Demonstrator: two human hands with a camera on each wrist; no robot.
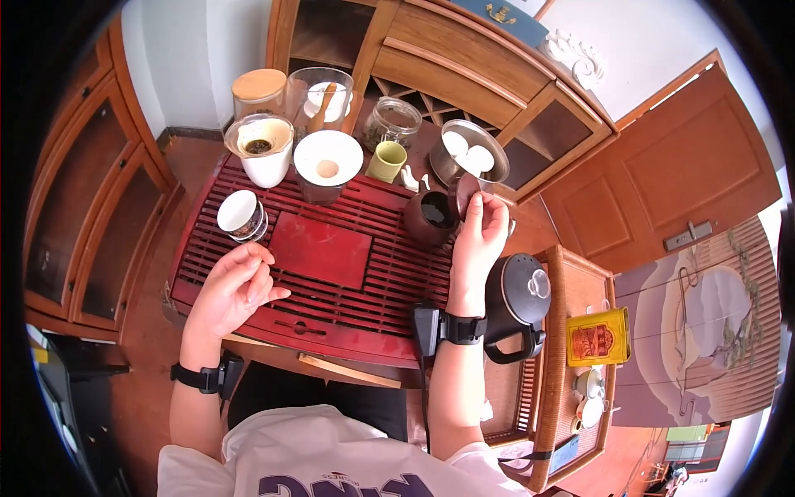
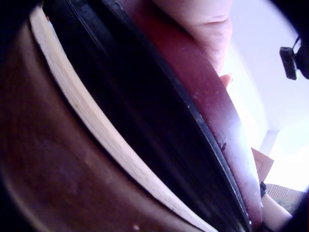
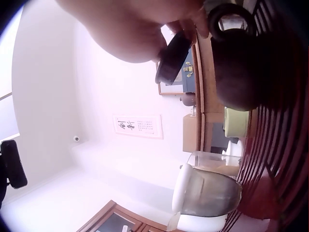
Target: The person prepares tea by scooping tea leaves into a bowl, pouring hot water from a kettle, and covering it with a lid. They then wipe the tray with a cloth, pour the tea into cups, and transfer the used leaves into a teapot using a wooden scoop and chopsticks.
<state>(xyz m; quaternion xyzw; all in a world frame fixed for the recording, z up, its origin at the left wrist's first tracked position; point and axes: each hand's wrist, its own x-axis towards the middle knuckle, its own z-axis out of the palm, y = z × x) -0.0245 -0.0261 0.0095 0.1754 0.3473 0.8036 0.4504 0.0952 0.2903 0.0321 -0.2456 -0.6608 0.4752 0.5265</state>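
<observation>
My right hand [image 1: 482,232] pinches a dark brown lid [image 1: 464,195] by its edge, tilted just above a brown teapot [image 1: 427,222]. The teapot stands uncovered on the red slatted tea tray [image 1: 321,250], dark inside. In the right wrist view the lid [image 3: 173,60] shows edge-on beside the teapot [image 3: 236,77] and its ring handle. My left hand [image 1: 233,286] hovers over the tray's front left with loosely bent fingers and nothing in them. Just beyond it stand white patterned cups [image 1: 240,214], one in another. The left wrist view shows mostly the tray's dark side.
A white strainer [image 1: 328,153] tops a glass pitcher, beside a white cup with a filter of dark leaves [image 1: 258,147]. Behind are a green cup [image 1: 387,160], a glass jar [image 1: 392,124] and a steel bowl [image 1: 499,166]. A black kettle [image 1: 515,290] stands right of my forearm.
</observation>
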